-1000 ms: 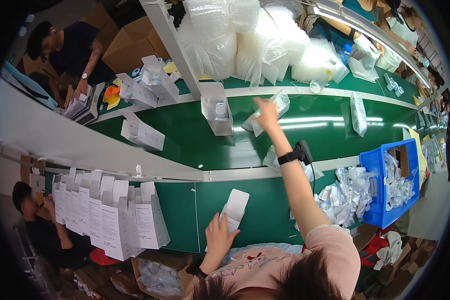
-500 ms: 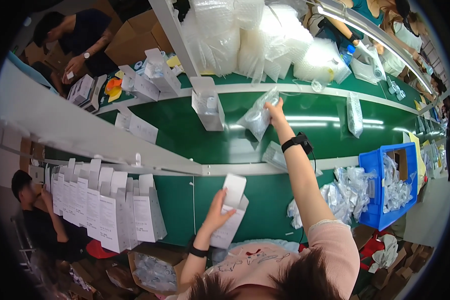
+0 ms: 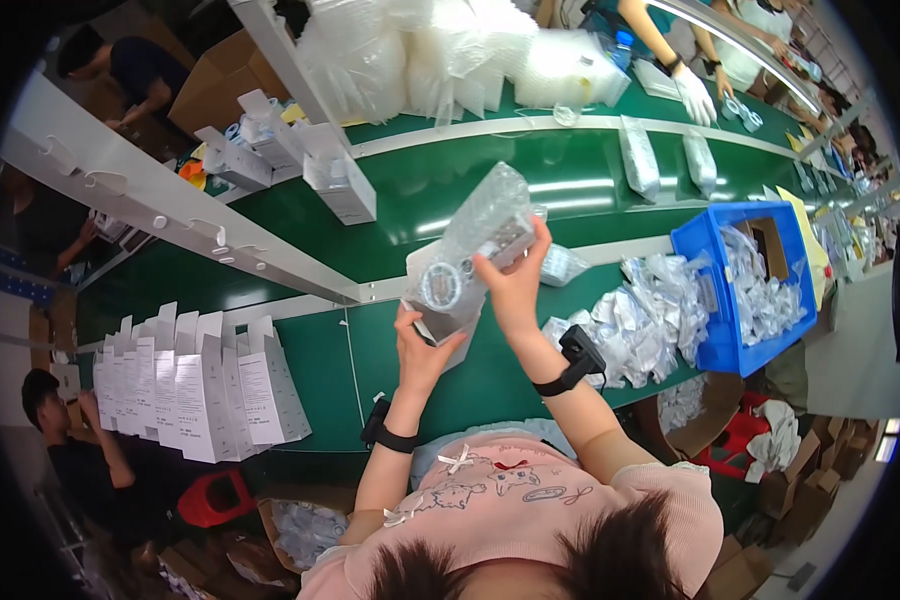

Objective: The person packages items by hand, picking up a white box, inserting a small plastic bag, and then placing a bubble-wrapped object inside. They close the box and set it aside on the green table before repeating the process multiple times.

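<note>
Over the front edge of the green belt, my two hands come together. My left hand (image 3: pixel 420 352) is closed around the lower left side of a white carton (image 3: pixel 462 345) with its flap up, tilted away from me. My right hand (image 3: pixel 516 290) grips a clear bubble-wrap bag (image 3: pixel 490 208) by its side, thumb on top. Inside the bag shows a round white ring-shaped part and other pieces. The bag lies against the carton's open top; how far it is inside cannot be made out.
Several open white cartons (image 3: pixel 202 405) stand in a row at left. To the right, silvery plastic packets (image 3: pixel 640 310) lie heaped beside a blue bin (image 3: pixel 715 315). Bubble-wrapped packages (image 3: pixel 640 160) rest on the belt (image 3: pixel 400 235). A slanting metal post (image 3: pixel 185 220) crosses the left; a co-worker's gloved hand (image 3: pixel 694 97) shows beyond.
My right hand has drawn the bubble-wrap bag back from the belt toward me. My left hand has raised the carton to meet it. Another wrapped package now shows on the belt.
</note>
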A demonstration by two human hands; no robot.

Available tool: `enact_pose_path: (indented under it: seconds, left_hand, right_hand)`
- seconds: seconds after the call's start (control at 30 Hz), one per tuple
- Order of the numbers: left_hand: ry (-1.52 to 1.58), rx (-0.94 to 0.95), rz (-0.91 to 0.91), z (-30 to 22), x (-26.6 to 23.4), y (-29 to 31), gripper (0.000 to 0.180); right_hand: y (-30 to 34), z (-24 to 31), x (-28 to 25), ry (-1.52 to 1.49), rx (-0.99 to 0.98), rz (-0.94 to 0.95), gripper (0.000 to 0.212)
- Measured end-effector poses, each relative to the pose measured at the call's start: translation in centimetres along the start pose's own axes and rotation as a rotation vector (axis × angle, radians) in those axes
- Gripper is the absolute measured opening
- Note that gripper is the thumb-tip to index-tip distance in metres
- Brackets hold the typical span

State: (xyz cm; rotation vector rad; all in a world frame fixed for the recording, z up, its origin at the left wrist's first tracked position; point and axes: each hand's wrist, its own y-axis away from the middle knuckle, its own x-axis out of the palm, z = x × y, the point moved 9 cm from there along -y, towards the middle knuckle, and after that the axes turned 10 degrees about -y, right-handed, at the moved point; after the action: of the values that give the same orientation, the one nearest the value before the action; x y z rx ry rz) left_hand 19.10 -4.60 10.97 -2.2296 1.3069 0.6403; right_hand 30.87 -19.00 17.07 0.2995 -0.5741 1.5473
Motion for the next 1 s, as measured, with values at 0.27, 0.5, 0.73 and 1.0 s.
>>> enact_pose_path:
  seconds: [0.27, 0.5, 0.73, 1.0]
  left_hand:
    - [0.259, 0.33, -0.292, -1.3, 0.1, 0.7, 0.074]
    - [0.108, 0.193, -0.133, 0.0, -0.4, 1.7, 0.077]
    - [-0.062, 0.098, -0.105, -1.4, -3.5, 1.7, 0.054]
    - [-0.219, -0.012, -0.217, -1.1, -5.2, 0.9, 0.02]
  right_hand:
    - [6.0, 5.2, 2.9, 0.929, -0.565, 0.643, 0.043]
    - [2.9, 0.0, -14.3, 1.095, -0.113, 0.39, 0.039]
    - [4.8, -5.7, -17.8, 1.552, 0.137, 0.802, 0.033]
    - [3.6, -1.0, -11.3, 0.694, 0.252, 0.571, 0.023]
